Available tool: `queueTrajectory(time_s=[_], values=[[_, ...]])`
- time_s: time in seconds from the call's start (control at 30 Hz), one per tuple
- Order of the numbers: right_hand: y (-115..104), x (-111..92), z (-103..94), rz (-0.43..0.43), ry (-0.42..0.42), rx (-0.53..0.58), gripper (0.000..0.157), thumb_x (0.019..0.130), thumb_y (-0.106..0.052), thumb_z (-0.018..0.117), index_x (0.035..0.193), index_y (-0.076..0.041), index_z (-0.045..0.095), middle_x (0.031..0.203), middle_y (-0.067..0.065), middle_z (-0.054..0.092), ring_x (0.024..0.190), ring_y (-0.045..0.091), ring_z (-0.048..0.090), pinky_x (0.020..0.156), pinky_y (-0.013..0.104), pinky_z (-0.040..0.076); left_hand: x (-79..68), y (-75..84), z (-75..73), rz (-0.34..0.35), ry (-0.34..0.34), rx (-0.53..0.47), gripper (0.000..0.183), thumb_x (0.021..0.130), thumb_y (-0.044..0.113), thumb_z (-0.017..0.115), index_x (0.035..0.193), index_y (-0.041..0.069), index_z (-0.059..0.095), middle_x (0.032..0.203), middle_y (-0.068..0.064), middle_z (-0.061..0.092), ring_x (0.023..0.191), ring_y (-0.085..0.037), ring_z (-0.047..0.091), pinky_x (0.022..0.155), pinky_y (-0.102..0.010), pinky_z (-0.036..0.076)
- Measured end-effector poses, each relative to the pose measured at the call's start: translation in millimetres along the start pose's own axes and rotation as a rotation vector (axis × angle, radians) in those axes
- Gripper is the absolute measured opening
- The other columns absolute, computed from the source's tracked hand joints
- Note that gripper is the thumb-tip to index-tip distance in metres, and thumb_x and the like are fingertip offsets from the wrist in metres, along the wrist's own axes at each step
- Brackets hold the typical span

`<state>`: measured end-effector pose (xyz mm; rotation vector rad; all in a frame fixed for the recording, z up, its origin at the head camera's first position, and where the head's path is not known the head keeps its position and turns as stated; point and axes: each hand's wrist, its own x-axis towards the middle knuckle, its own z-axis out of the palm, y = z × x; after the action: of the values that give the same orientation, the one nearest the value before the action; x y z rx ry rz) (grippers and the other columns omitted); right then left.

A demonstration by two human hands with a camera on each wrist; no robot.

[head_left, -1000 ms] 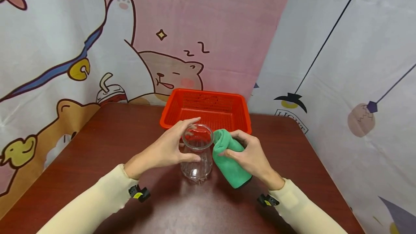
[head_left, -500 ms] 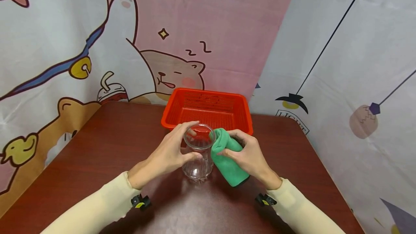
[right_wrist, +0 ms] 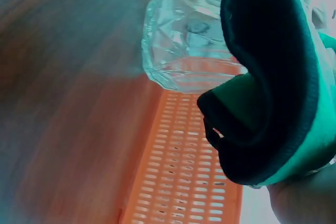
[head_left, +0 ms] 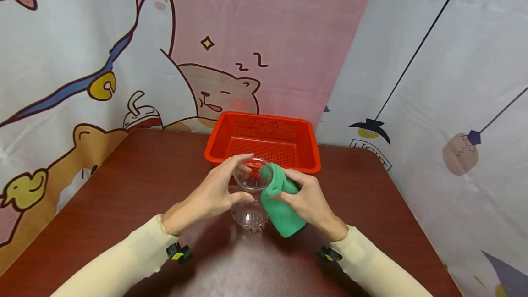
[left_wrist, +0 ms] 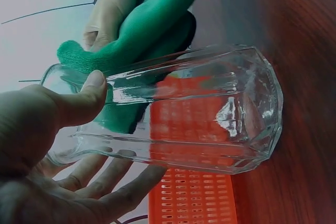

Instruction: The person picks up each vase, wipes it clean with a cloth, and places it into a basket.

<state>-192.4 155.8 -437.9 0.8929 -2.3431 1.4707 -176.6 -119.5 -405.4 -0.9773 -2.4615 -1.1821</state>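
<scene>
On the left, my left sleeve (head_left: 119, 253) runs up past a small black wrist device (head_left: 178, 253) to my left hand (head_left: 208, 198). That hand holds the clear jar (head_left: 249, 218) near its neck: thumb on the near side, the other fingers around the far side, as the left wrist view shows. The jar stands mouth up in front of me, over the dark red-brown table (head_left: 363, 205); I cannot tell whether its base touches the wood. Beyond it sits the red basket (head_left: 267, 127), its back wall full of small slots.

Next along is the green cloth (head_left: 283, 214), folded into a roll with a dark edge at its lower end. My right hand (head_left: 310, 198) pinches it near the top, thumb in front. Over the last 0.5 seconds this hand and the cloth have shifted left, towards the jar, while my left hand has hardly moved. The cloth's top end now laps the right side of the rim. I judge that this brings my 2 things together at the mouth; whether any cloth is inside, or only shows through the glass, I cannot tell. My right sleeve (head_left: 381, 265) trails off at the lower right.
</scene>
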Motion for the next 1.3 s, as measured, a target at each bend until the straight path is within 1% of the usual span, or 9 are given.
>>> queueTrajectory(time_s=[0.2, 0.43, 0.63, 0.77, 0.83, 0.97, 1.13, 1.23, 1.3], values=[[6.3, -2.5, 8.3, -0.001, -0.066, -0.091, 0.051, 0.082, -0.043, 0.088, 0.129, -0.028, 0.074, 0.120, -0.015, 0.071, 0.108, 0.009, 0.068, 0.088, 0.029, 0.057, -1.8, -1.1, -1.6, -0.047, -0.037, -0.065, 0.099, 0.076, 0.017, 0.094, 0.157, 0.028, 0.038, 0.121, -0.005, 0.069, 0.108, -0.021, 0.066, 0.089, -0.044, 0.055], [9.7, -7.0, 9.1, 0.025, -0.152, -0.186, 0.052, 0.082, -0.040, 0.089, 0.130, -0.033, 0.072, 0.126, -0.017, 0.068, 0.110, 0.006, 0.067, 0.088, 0.030, 0.057, -2.7, -0.4, -3.0, -0.091, -0.056, -0.136, 0.100, 0.077, 0.010, 0.092, 0.157, 0.032, 0.037, 0.123, -0.006, 0.067, 0.108, -0.025, 0.067, 0.084, -0.041, 0.060], [13.6, -11.4, 8.6, 0.046, -0.198, -0.264, 0.051, 0.079, -0.041, 0.091, 0.126, -0.038, 0.073, 0.124, -0.022, 0.068, 0.111, 0.000, 0.065, 0.089, 0.027, 0.055, -2.0, -0.7, -2.9, -0.093, -0.062, -0.128, 0.099, 0.078, 0.010, 0.092, 0.157, 0.032, 0.036, 0.125, -0.006, 0.066, 0.110, -0.025, 0.066, 0.083, -0.033, 0.059], [16.7, -13.9, 8.7, 0.045, -0.232, -0.282, 0.047, 0.077, -0.040, 0.092, 0.121, -0.038, 0.075, 0.121, -0.024, 0.068, 0.112, -0.002, 0.064, 0.089, 0.025, 0.055, -1.7, -0.1, -2.9, -0.090, -0.069, -0.134, 0.099, 0.078, 0.009, 0.091, 0.157, 0.031, 0.036, 0.125, -0.010, 0.065, 0.111, -0.026, 0.066, 0.084, -0.036, 0.059], [17.7, -14.6, 8.8, 0.042, -0.244, -0.297, 0.046, 0.077, -0.040, 0.093, 0.119, -0.039, 0.076, 0.117, -0.026, 0.069, 0.109, -0.003, 0.065, 0.087, 0.024, 0.056, -1.2, 0.6, -3.0, -0.086, -0.071, -0.148, 0.099, 0.078, 0.008, 0.091, 0.157, 0.030, 0.036, 0.126, -0.011, 0.065, 0.111, -0.028, 0.066, 0.084, -0.041, 0.060], [19.5, -15.4, 9.4, 0.047, -0.270, -0.328, 0.041, 0.074, -0.043, 0.094, 0.111, -0.042, 0.076, 0.106, -0.030, 0.069, 0.094, -0.004, 0.066, 0.079, 0.022, 0.055, -0.5, 1.8, -3.2, -0.083, -0.070, -0.177, 0.099, 0.078, 0.005, 0.090, 0.158, 0.030, 0.036, 0.127, -0.013, 0.064, 0.112, -0.031, 0.066, 0.084, -0.046, 0.060], [23.4, -18.7, 10.1, 0.078, -0.306, -0.388, 0.037, 0.071, -0.046, 0.095, 0.100, -0.043, 0.073, 0.090, -0.029, 0.067, 0.075, -0.001, 0.059, 0.064, 0.022, 0.052, 1.0, 2.4, -2.8, -0.080, -0.072, -0.170, 0.099, 0.079, 0.007, 0.090, 0.158, 0.031, 0.036, 0.127, -0.013, 0.064, 0.113, -0.030, 0.065, 0.084, -0.045, 0.060], [27.0, -21.5, 11.4, 0.086, -0.325, -0.409, 0.037, 0.070, -0.044, 0.096, 0.098, -0.039, 0.072, 0.087, -0.026, 0.067, 0.072, -0.001, 0.058, 0.061, 0.021, 0.051, 1.8, 2.0, -2.1, -0.078, -0.077, -0.166, 0.099, 0.079, 0.007, 0.090, 0.158, 0.031, 0.035, 0.128, -0.012, 0.064, 0.113, -0.030, 0.064, 0.084, -0.046, 0.060], [28.3, -22.8, 12.5, 0.085, -0.336, -0.414, 0.038, 0.070, -0.043, 0.096, 0.099, -0.036, 0.073, 0.088, -0.025, 0.067, 0.074, -0.001, 0.059, 0.063, 0.020, 0.051, 1.9, 1.4, -1.5, -0.078, -0.080, -0.171, 0.099, 0.079, 0.007, 0.090, 0.158, 0.031, 0.035, 0.128, -0.013, 0.063, 0.113, -0.031, 0.064, 0.084, -0.048, 0.060]])
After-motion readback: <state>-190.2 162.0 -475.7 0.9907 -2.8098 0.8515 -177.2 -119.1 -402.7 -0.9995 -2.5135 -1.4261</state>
